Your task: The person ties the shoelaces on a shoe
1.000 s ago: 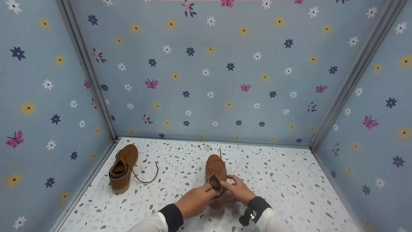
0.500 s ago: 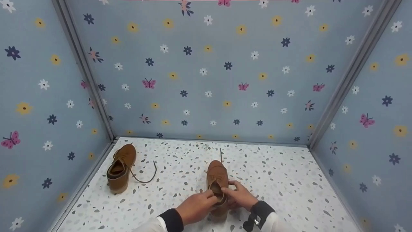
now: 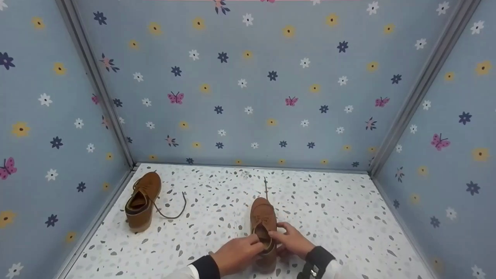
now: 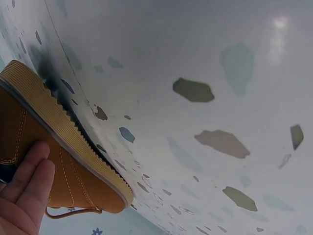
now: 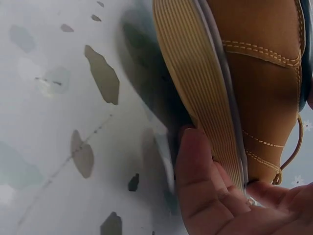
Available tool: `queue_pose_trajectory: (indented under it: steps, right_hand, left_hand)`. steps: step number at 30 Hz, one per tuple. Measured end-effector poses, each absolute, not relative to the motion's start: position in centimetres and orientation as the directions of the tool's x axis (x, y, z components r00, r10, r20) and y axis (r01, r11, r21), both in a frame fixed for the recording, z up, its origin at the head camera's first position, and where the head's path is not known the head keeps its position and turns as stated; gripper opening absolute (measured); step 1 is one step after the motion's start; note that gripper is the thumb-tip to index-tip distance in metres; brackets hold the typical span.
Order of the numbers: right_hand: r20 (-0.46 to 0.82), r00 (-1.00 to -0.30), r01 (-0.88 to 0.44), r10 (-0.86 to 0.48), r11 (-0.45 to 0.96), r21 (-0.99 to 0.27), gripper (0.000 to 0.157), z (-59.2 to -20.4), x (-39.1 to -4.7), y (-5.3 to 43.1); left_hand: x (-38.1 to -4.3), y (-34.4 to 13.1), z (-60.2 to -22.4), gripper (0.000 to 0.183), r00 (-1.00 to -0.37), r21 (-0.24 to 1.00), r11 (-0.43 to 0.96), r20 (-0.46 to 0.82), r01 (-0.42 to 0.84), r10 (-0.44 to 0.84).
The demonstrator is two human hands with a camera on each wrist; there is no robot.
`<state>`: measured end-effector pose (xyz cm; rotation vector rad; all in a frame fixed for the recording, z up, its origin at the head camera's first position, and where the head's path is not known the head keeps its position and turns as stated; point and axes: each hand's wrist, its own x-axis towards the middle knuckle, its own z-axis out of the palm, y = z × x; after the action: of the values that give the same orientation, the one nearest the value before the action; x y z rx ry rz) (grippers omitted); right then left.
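A brown lace-up shoe points away from me near the front of the speckled table. My left hand grips its collar from the left; in the left wrist view, fingers lie along the brown side. On the opposite side my right hand holds the shoe, thumb at the opening. The right wrist view has fingertips against the ribbed pale sole, with a shadowed gap between sole and table. A lace end stretches beyond the toe.
A matching brown shoe stands at the far left, its loose lace curling rightward on the table. Flower-patterned blue panels with grey metal corner posts enclose the back and both sides.
Both hands have drawn the held shoe slightly toward me, its toe now farther from the back panel. The other shoe has stayed where it stood.
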<state>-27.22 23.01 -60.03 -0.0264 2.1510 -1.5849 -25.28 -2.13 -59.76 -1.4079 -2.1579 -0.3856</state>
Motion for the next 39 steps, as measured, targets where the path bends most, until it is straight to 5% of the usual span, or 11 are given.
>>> queue_pose_trajectory:
  steps: [8, 17, 23, 30, 39]
  right_hand:
    - [-0.366, -0.892, 0.267, -0.266, 0.343, -0.9, 0.087, -60.1, -26.3, 23.7]
    - [-0.381, -0.884, 0.283, -0.271, 0.339, -0.897, 0.086, -60.1, -25.9, 24.4]
    - [-0.391, -0.882, 0.289, -0.263, 0.354, -0.889, 0.087, -60.0, -26.0, 24.3]
    - [-0.376, -0.889, 0.273, -0.262, 0.358, -0.893, 0.088, -60.1, -26.2, 24.2]
    - [-0.391, -0.887, 0.282, -0.245, 0.384, -0.879, 0.088, -59.8, -26.3, 23.9]
  left_hand:
    - [-25.1, -2.0, -59.7, 0.024, -0.283, -0.08, 0.39, 0.559, 0.917, 0.779]
    - [-26.0, -2.7, -59.6, 0.024, -0.334, 0.091, 0.336, 0.508, 0.937, 0.794]
    - [-27.9, -3.0, -59.1, 0.023, -0.539, 0.361, 0.406, 0.465, 0.84, 0.702]
    - [-31.5, -2.5, -58.5, 0.024, -0.832, 0.578, 0.602, 0.316, 0.55, 0.456]
    - [-34.1, -0.6, -58.0, 0.027, -0.947, 0.72, 0.658, -0.005, 0.219, 0.32]
